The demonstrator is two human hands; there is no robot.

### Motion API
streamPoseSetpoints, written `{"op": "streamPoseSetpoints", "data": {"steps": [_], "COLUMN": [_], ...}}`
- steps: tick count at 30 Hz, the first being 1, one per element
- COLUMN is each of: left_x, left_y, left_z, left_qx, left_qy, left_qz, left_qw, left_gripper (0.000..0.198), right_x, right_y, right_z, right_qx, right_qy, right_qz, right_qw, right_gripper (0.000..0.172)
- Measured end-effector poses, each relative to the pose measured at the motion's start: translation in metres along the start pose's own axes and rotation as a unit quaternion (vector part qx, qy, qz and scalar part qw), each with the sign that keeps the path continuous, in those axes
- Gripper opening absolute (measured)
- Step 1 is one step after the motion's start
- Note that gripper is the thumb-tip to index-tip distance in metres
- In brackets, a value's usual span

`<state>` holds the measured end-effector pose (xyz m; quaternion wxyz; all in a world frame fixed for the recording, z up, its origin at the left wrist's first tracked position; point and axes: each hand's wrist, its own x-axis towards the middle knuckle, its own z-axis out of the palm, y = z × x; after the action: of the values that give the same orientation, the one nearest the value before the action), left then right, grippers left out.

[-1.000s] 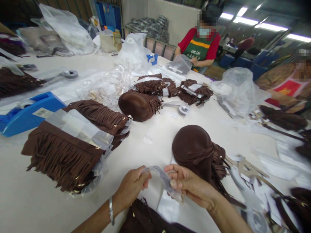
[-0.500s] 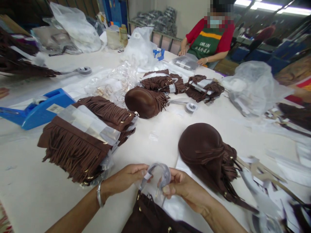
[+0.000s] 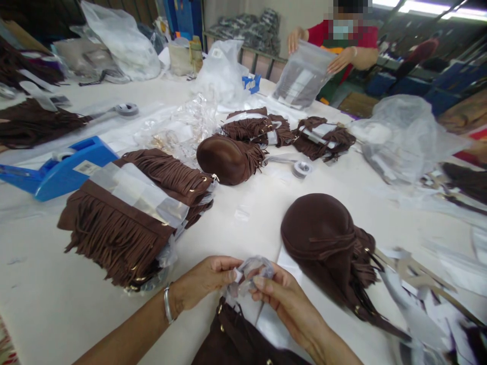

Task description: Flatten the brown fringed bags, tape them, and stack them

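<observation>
Both hands work on a curved strap wrapped in clear plastic film (image 3: pixel 255 263), which rises from the top of a dark brown bag (image 3: pixel 243 338) at the lower edge of the view. My left hand (image 3: pixel 207 281), with a silver bangle at the wrist, pinches the strap's left side, where a small white piece shows. My right hand (image 3: pixel 285 291) is closed on its right side, thumb on top. The brown bag has gold eyelets and thin dark cords; its lower part is out of view. To the right lies another round-bottomed brown bag (image 3: pixel 317 228) on its side.
Plastic-banded brown fringed bags (image 3: pixel 117 223) lie at left beside a blue tape dispenser (image 3: pixel 72 167). More fringed bags (image 3: pixel 243 126) and a tape roll (image 3: pixel 302 169) are farther back. Paper and strap scraps (image 3: pixel 422 284) cover the right. Across the table, a person holds a plastic-bagged package (image 3: pixel 302 76).
The wrapped strap's loop has become lower and flatter between my hands, which have shifted slightly right. The person opposite has raised the bagged package upright. At far left, a brown fringed item has moved lower.
</observation>
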<state>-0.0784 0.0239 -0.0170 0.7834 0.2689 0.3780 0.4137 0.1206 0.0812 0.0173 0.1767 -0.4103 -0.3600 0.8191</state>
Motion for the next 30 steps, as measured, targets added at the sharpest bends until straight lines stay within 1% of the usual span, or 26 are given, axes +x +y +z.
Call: {"op": "streamPoseSetpoints", "data": {"steps": [2,5,8,11,15,18,21,24,26,28,30], "left_x": [0.0,0.0,0.0,0.001,0.001,0.001,0.002,0.002,0.002,0.001,0.0], "left_y": [-0.003,-0.006,-0.01,-0.013,-0.016,-0.018,-0.02,-0.023,-0.025,-0.027,-0.027], "left_z": [0.002,0.004,0.005,0.006,0.005,0.004,0.005,0.008,0.01,0.011,0.011], "left_qx": [-0.013,-0.008,-0.006,0.005,0.035,0.062,0.086,0.136,0.167,0.185,0.186], "left_qy": [0.007,0.024,0.027,0.016,0.002,0.006,0.014,0.049,0.075,0.081,0.072], "left_qz": [-0.006,-0.014,-0.019,-0.01,0.006,0.0,0.003,0.02,0.018,0.012,0.009], "left_qw": [1.0,1.0,0.999,1.0,0.999,0.998,0.996,0.989,0.983,0.979,0.98], "left_gripper": [0.046,0.043,0.045,0.045,0.045,0.049,0.048,0.044,0.044,0.047,0.051], "right_x": [0.003,0.008,0.011,0.012,0.015,0.018,0.02,0.019,0.018,0.018,0.019], "right_y": [0.002,0.007,0.011,0.015,0.024,0.029,0.028,0.023,0.02,0.017,0.015], "right_z": [-0.002,-0.003,-0.003,-0.003,-0.003,-0.003,-0.004,-0.005,-0.007,-0.008,-0.007], "right_qx": [-0.022,-0.06,-0.071,-0.074,-0.098,-0.108,-0.104,-0.083,-0.076,-0.086,-0.098], "right_qy": [0.028,0.074,0.089,0.11,0.135,0.151,0.143,0.098,0.067,0.057,0.06], "right_qz": [-0.013,-0.052,-0.078,-0.102,-0.134,-0.14,-0.13,-0.106,-0.094,-0.093,-0.1], "right_qw": [0.999,0.994,0.99,0.986,0.977,0.973,0.976,0.986,0.99,0.99,0.988], "right_gripper": [0.03,0.035,0.036,0.036,0.032,0.029,0.032,0.038,0.04,0.037,0.031]}}
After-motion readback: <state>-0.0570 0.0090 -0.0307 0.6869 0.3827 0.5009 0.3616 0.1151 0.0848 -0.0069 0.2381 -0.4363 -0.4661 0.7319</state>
